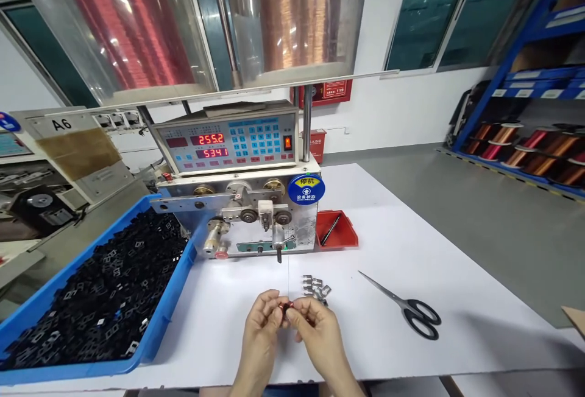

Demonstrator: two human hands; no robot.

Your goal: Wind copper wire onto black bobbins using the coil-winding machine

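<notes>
My left hand [262, 327] and my right hand [319, 328] meet low in the middle of the view, fingertips pinched from both sides. Between them sits a small black bobbin with red wire [286, 307], partly covered by the fingers. A thin wire [288, 275] runs from it up toward the winding machine [247, 208]. Just beyond my right fingers lies a small pile of silvery metal pieces [315, 285]. Scissors with black handles [404, 305] rest on the white table to the right, blades pointing to the machine side.
A blue tray [159, 330] full of small black parts stands at the left. Beside the machine is a red bin [351, 238] holding a black pen-like tool [331, 231]. Large clear tubes with red [128, 19] and copper [292, 13] wire spools hang above. Shelving [498, 92] stands far right.
</notes>
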